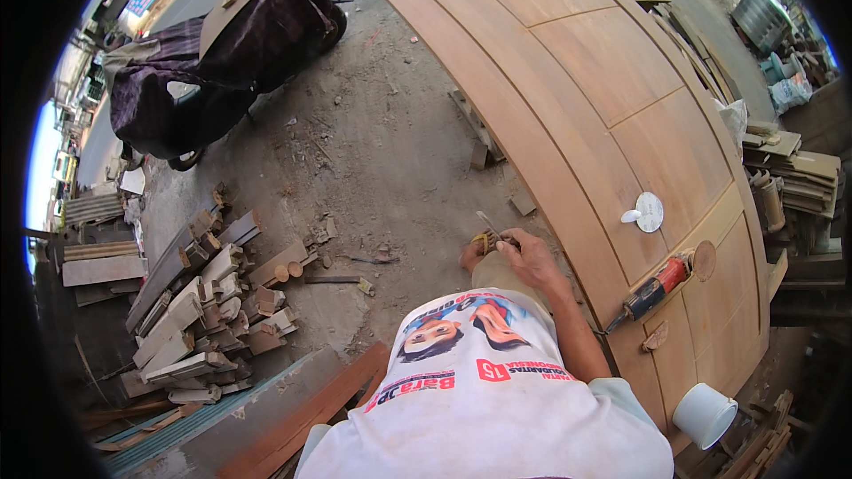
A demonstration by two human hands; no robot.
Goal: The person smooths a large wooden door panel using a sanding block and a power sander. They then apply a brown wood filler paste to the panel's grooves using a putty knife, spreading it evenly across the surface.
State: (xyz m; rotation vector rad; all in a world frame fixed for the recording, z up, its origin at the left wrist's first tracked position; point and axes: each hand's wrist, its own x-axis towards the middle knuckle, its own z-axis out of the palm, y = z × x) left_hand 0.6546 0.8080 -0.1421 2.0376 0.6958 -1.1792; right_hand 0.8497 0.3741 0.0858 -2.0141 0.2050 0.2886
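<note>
My right hand (530, 257) is closed beside the near left edge of a large panelled wooden door (506, 13). A thin, pale, blade-like tool (485, 221) sticks out from its fingers; its exact kind is too small to tell. Just left of that hand shows a foot in a yellow-strapped sandal (480, 242). My left hand does not show. On the door lie a red and black angle grinder (655, 290) with a round tan disc (704, 261), a white round lid (650, 212) with a small white piece beside it, and a brown scrap (655, 337).
A white tub (704, 415) stands at the door's lower right corner. Wood offcuts (200, 319) are heaped at left, with long boards (293, 412) nearer. A cloth-covered motorbike (222, 53) stands far left; stacked wood (794, 168) lies right. Small blocks (522, 204) lie on the dirt.
</note>
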